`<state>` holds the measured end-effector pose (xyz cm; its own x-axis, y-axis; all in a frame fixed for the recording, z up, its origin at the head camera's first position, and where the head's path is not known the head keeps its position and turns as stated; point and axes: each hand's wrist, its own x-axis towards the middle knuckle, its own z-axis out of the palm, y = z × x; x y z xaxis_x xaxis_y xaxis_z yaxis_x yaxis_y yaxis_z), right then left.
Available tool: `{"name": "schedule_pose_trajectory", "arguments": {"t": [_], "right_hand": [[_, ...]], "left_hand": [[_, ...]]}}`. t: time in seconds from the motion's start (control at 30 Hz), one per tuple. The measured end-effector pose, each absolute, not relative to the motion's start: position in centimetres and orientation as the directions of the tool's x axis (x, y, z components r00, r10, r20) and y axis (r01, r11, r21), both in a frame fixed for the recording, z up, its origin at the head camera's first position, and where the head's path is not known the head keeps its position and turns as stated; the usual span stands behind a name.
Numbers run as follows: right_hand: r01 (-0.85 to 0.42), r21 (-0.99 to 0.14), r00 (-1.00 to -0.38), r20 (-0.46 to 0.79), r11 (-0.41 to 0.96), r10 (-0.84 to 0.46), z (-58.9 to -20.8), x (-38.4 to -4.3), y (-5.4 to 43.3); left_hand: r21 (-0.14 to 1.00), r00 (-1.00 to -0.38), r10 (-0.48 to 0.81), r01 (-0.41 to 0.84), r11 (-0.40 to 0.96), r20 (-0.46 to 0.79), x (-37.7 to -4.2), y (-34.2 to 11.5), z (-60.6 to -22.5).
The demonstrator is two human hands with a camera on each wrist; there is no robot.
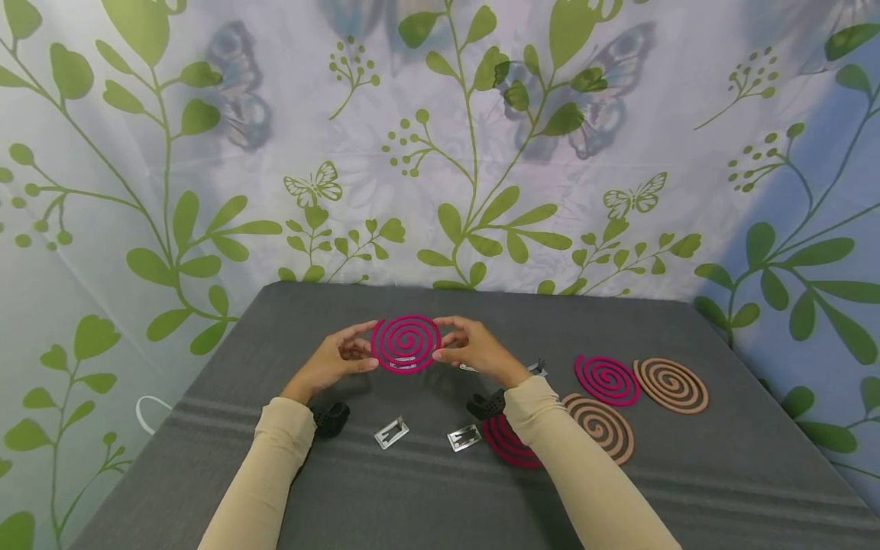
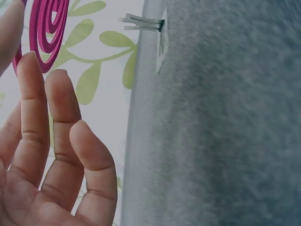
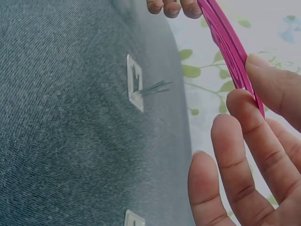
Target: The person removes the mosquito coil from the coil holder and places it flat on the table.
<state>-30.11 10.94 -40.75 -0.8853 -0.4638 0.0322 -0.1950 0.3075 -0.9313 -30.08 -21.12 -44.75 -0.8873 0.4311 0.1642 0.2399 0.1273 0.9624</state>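
Note:
A pink mosquito coil is held up above the far part of the table, its flat spiral side toward the head camera. At its left edge my left hand pinches it between thumb and fingers. My right hand pinches the opposite edge. The right wrist view shows the coil nearly edge-on between thumb and fingertips, with the other fingers free of it. Beyond the coil, a metal coil stand shows partly through its lower rings. Its raised prong points up in the left wrist view, on the stand.
Nearer on the grey table lie two metal stands, one left and one right. Another stand is partly behind my right wrist. To the right lie pink and tan coils, some overlapped by my sleeve. A patterned cloth hangs behind.

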Motion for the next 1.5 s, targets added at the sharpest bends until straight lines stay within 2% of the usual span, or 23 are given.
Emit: {"name": "schedule_pose_trajectory", "arguments": {"t": [0.27, 0.83, 1.07, 1.5], "right_hand": [[-0.218, -0.940, -0.887, 0.078, 0.264, -0.456, -40.0, -29.4, 11.7], [-0.235, -0.962, -0.877, 0.150, 0.137, -0.457, -39.3, -27.9, 14.1], [-0.222, -0.965, -0.887, 0.140, 0.140, -0.441, -39.5, -27.2, 15.4], [-0.231, -0.970, -0.858, 0.167, 0.074, -0.486, -40.6, -26.0, 17.7]], "left_hand": [[0.954, -0.874, 0.464, 0.248, 0.167, 0.145, -29.6, -20.4, -43.1], [0.949, -0.844, 0.512, 0.274, 0.159, 0.158, -28.4, -18.1, -40.3], [0.936, -0.846, 0.514, 0.284, 0.210, 0.141, -27.8, -16.9, -39.6], [0.905, -0.837, 0.531, 0.323, 0.276, 0.136, -26.4, -15.0, -38.8]]}}
